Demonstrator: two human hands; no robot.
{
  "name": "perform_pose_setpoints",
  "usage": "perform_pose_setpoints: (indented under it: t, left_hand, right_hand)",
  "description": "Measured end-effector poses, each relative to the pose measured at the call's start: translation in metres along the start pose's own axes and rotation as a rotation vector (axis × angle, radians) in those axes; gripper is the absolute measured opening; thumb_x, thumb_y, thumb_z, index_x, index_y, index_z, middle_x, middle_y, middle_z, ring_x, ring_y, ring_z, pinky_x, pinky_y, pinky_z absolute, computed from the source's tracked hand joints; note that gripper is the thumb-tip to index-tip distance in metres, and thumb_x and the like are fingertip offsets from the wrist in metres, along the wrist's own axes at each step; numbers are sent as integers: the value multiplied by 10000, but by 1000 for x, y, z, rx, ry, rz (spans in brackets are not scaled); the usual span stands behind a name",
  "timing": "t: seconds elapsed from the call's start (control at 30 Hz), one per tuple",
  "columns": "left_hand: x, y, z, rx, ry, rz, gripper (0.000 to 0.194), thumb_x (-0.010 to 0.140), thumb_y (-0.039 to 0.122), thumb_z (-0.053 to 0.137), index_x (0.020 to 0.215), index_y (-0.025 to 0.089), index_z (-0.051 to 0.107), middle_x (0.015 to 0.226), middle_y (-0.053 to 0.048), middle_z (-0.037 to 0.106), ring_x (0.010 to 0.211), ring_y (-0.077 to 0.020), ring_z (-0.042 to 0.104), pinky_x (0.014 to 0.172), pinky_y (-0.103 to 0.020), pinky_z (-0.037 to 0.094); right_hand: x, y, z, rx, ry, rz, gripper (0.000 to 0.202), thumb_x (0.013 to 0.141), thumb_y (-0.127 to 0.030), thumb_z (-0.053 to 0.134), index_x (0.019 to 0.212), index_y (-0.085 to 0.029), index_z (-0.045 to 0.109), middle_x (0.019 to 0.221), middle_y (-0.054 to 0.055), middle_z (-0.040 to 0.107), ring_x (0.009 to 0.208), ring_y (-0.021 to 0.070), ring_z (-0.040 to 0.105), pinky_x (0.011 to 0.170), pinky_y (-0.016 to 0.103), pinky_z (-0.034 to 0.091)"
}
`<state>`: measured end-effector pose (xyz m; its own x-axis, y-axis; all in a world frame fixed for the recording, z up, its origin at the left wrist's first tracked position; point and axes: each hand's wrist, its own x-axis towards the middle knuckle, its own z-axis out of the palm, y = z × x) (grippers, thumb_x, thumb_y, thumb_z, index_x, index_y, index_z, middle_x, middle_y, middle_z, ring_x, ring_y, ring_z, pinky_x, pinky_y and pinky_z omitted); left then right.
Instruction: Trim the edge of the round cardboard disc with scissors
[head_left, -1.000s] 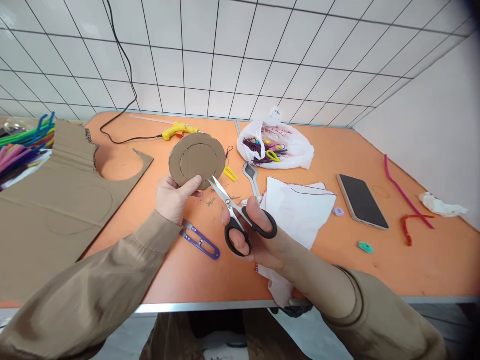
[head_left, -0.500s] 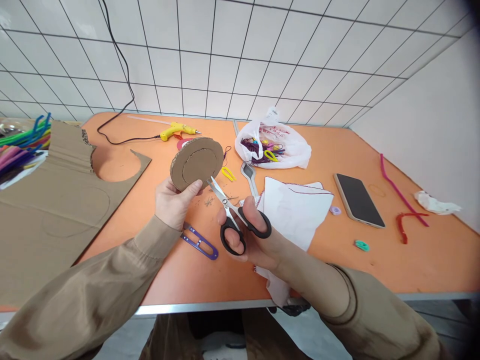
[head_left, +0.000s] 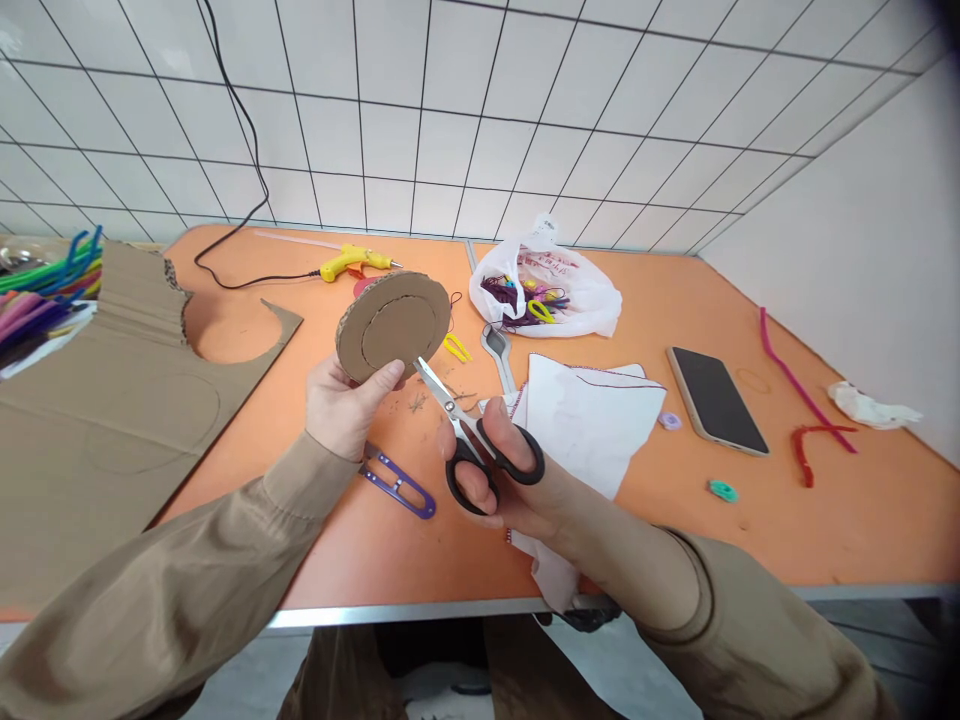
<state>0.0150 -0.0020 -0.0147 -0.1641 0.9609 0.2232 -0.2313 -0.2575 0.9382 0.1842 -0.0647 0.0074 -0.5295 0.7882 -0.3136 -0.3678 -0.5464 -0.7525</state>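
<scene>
One cardboard disc [head_left: 394,322], a single smaller circle marked inside its rim, is held up above the orange counter [head_left: 637,550] in the left hand [head_left: 341,408]. That hand's grip pinches the disc's lower edge, thumb on the near face; the fingers behind are mostly hidden. The right hand [head_left: 525,490] has its grip closed around one pair of black-handled scissors [head_left: 450,407], with thumb and fingers through the two loops. The blades are nearly together, their tips at the disc's lower part; whether they touch it is hard to tell.

Two pipe cleaners lie at the right, one magenta [head_left: 799,375] and one red [head_left: 805,460], near one smartphone [head_left: 718,400]. One purple thread snips [head_left: 401,487] lies partly behind the left wrist. A red item [head_left: 365,286] is almost covered by the disc. One cardboard sheet [head_left: 112,450] is cut off by the left border, and the contents of one plastic bag [head_left: 589,300] are a partly hidden tangle.
</scene>
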Motion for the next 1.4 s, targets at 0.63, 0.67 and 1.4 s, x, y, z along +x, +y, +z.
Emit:
perform_pose_setpoints:
  t: [0.63,0.67,1.4]
  left_hand:
    - [1,8,1,69,39,-10,217,575,299,865,678,176,719,622,-12,681,549,-142,600,541,-289,527]
    - [1,8,1,70,41,-7,233,569,299,867,694,169,720,638,-14,690,554,-141,603,543,-285,526]
    - [17,0,-7,-140,91,-204,333,501,298,879,747,173,693,726,-25,733,572,-153,669,471,-238,525]
  right_hand:
    - [1,-4,2,-63,89,-47,542,760,-704,606,696,-165,598,374,-77,376,343,54,207,318,178,159]
    - [0,-4,3,-68,98,-42,542,763,-705,603,695,-167,595,372,-81,362,344,53,196,321,180,154]
    - [2,-5,-5,-552,79,-114,436,691,-576,742,763,-161,628,513,-17,562,433,110,468,425,235,296]
